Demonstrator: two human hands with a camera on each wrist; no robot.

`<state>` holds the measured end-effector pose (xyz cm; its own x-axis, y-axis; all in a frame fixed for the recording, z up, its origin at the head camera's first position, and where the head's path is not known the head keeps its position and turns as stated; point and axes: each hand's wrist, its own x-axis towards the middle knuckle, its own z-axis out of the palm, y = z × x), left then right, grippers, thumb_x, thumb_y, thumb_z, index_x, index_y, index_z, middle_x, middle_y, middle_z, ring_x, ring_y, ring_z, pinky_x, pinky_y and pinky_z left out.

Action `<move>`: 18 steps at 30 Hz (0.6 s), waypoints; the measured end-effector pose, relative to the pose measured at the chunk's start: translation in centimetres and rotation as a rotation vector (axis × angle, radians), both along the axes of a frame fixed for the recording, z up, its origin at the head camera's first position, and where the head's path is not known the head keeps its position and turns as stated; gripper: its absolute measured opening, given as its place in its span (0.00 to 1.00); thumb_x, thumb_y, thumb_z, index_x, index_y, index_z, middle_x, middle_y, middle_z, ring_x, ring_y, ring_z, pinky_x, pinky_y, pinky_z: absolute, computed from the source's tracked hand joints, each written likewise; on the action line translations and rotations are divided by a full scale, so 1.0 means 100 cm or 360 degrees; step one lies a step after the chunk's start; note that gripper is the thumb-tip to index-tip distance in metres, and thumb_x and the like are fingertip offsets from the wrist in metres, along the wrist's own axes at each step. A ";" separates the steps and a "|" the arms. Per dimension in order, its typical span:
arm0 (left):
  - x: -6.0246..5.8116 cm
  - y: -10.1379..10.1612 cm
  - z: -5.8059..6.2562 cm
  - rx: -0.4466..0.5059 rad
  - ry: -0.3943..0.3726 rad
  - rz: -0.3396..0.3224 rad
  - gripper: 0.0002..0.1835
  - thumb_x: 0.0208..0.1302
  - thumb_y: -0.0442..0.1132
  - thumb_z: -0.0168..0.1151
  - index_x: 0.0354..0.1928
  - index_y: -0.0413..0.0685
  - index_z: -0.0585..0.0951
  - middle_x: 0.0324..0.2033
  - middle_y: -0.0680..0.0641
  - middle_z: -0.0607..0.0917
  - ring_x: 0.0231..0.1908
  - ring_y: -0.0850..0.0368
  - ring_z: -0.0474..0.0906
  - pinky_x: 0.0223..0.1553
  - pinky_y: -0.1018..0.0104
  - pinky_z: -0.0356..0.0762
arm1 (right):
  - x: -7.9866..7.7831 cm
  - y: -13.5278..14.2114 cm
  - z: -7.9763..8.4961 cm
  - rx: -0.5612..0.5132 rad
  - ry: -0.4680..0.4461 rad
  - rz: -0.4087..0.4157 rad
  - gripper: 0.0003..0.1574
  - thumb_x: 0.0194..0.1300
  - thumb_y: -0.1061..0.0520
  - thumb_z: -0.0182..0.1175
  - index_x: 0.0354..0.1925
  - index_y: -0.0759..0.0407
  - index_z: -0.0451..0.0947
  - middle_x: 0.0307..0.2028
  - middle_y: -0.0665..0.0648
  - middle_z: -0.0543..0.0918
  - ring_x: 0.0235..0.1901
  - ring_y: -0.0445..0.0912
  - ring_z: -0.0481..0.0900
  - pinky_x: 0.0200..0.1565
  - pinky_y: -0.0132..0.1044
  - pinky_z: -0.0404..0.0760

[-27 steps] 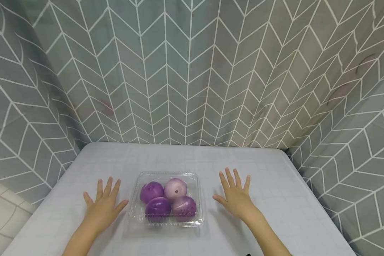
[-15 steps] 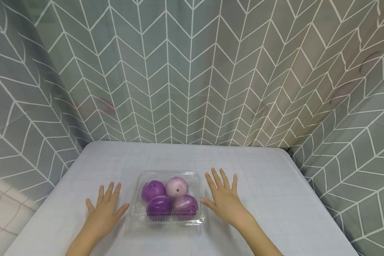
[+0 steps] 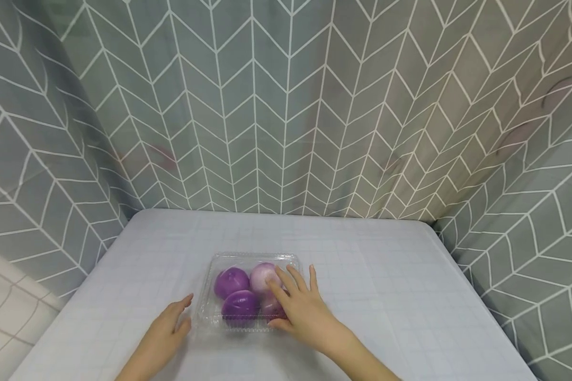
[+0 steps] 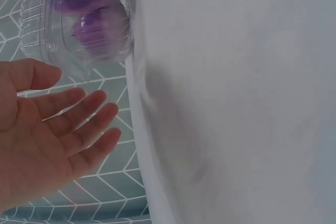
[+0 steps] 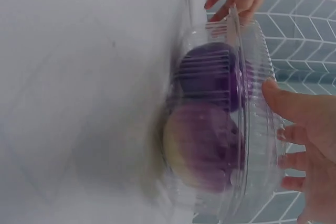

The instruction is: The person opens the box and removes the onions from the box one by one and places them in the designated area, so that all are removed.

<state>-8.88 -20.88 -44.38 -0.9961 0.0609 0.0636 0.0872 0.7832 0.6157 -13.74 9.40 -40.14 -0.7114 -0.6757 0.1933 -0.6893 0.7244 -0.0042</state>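
Observation:
A clear plastic clamshell container (image 3: 208,312) stands on the table with its lid down. Inside are several purple onions: a deep purple onion (image 3: 240,308) in front, another (image 3: 231,282) behind it and a paler onion (image 3: 263,275) at the back. My right hand (image 3: 307,315) lies over the container's right part, fingers spread, and hides most of the front right onion. In the right wrist view its thumb (image 5: 289,100) and fingertips are right at the lid. My left hand (image 4: 52,129) is just off the left side, fingers relaxed and holding nothing.
The table (image 3: 400,280) has a pale cloth cover. A grey-green curtain (image 3: 286,106) with white chevron lines rises behind it and along both sides. White tiles (image 3: 9,307) show at the lower left.
My right hand has moved left from beside the container to over its lid. The left hand has turned from palm down onto its side and come slightly closer. The container has stayed put.

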 end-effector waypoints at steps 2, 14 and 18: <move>0.002 0.002 0.000 0.0064 -0.0061 0.0011 0.26 0.69 0.33 0.52 0.66 0.29 0.64 0.56 0.33 0.75 0.57 0.32 0.70 0.54 0.36 0.69 | 0.001 -0.004 -0.002 0.0015 0.0033 0.0011 0.50 0.57 0.33 0.61 0.70 0.55 0.63 0.71 0.62 0.59 0.70 0.61 0.54 0.62 0.73 0.46; 0.001 -0.015 -0.009 0.0738 -0.0431 -0.0233 0.29 0.74 0.38 0.49 0.64 0.19 0.58 0.37 0.45 0.82 0.35 0.66 0.79 0.36 0.70 0.79 | 0.012 -0.044 -0.011 0.0175 0.0237 0.0243 0.48 0.58 0.32 0.61 0.69 0.55 0.64 0.68 0.58 0.65 0.68 0.55 0.62 0.60 0.70 0.58; 0.002 -0.021 -0.013 0.0890 -0.0506 -0.0358 0.30 0.75 0.38 0.47 0.64 0.17 0.53 0.40 0.40 0.83 0.38 0.67 0.81 0.38 0.70 0.80 | 0.016 -0.060 -0.015 0.0258 0.0397 0.0252 0.48 0.57 0.30 0.61 0.68 0.53 0.65 0.67 0.55 0.68 0.66 0.51 0.65 0.61 0.67 0.60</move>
<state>-8.68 -22.97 -45.67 -0.9386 0.3118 -0.1478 -0.0412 0.3239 0.9452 -12.14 3.39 -41.69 -0.5393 -0.8103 0.2293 -0.7585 0.5857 0.2856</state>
